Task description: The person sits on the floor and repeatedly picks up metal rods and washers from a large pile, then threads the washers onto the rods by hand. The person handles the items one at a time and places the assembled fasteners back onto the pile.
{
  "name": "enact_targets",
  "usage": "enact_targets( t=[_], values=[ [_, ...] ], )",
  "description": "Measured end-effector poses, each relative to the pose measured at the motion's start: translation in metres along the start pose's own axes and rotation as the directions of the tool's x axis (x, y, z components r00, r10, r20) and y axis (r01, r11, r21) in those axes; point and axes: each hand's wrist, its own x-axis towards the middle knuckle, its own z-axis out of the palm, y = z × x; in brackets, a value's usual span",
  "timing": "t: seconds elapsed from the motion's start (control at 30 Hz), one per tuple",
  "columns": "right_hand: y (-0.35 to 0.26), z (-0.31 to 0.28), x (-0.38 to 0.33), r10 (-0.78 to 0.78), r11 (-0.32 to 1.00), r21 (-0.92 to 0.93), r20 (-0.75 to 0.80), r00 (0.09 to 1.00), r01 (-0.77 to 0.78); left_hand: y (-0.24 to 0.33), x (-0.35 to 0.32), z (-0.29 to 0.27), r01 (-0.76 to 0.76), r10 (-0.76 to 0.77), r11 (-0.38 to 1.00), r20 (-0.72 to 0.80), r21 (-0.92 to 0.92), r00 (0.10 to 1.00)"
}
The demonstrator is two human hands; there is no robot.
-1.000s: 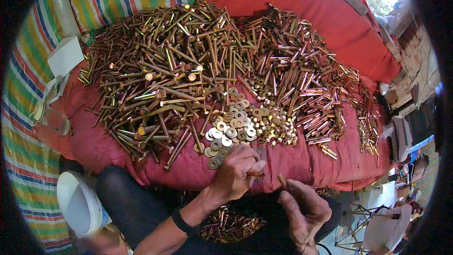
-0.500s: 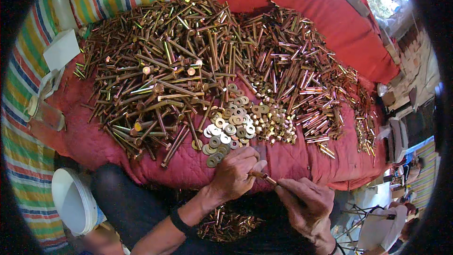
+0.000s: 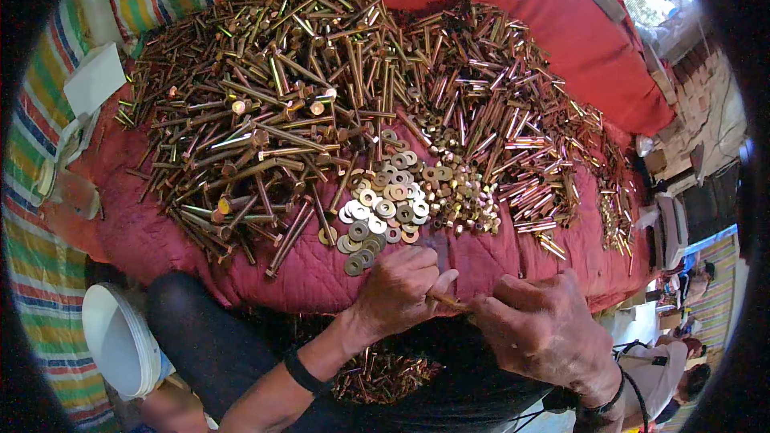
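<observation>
My left hand (image 3: pixel 395 293) is closed on one end of a copper-coloured bolt (image 3: pixel 447 301), held level above my lap. At the other end, the curled fingers of my right hand (image 3: pixel 545 333) pinch the bolt and hide its tip. Only a short stretch of metal shows between the two hands. Just beyond my left hand, flat washers (image 3: pixel 377 224) lie in a loose pile on the red padded cloth (image 3: pixel 321 285). Small nuts (image 3: pixel 461 204) are heaped against the washers' right side.
Long hex-head bolts (image 3: pixel 265 112) form a big heap at the back left; metal sleeves (image 3: pixel 529 136) pile up at the right. A white bucket (image 3: pixel 120 341) stands lower left. More metal pieces (image 3: pixel 385 377) lie below my hands. Another person (image 3: pixel 670 377) sits at far right.
My right hand has turned over and come up around the bolt's end, covering more of it. My left hand keeps its grip. The view has shifted slightly.
</observation>
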Motion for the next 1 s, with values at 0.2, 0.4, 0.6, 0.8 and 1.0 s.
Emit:
enact_targets(
  t=[0.2, 0.4, 0.6, 0.8, 1.0],
  values=[
    [-0.005, 0.010, -0.005, -0.236, 0.930, -0.289, 0.001, 0.972, 0.226, 0.001, 0.001, 0.002, -0.003, 0.002, 1.000, -0.017, -0.011, 1.000],
    [-0.003, 0.035, -0.018, -0.246, 0.920, -0.343, -0.127, 0.961, 0.190, 0.000, 0.000, 0.005, -0.009, 0.008, 0.999, -0.016, -0.031, 1.000],
    [-0.001, 0.048, -0.016, 0.041, 0.993, 0.116, -0.217, 0.975, -0.016, 0.001, -0.002, 0.004, 0.022, -0.022, 1.000, 0.008, -0.009, 1.000],
    [0.005, 0.027, 0.000, 0.098, 0.980, 0.177, -0.009, 0.995, -0.095, 0.005, -0.004, 0.007, -0.041, 0.037, 0.997, 0.056, 0.069, 0.998],
    [0.009, 0.015, 0.014, 0.005, 0.993, 0.120, 0.039, 0.999, -0.009, 0.004, -0.006, 0.008, -0.057, 0.056, 0.998, 0.031, 0.022, 0.998]
  ],
)
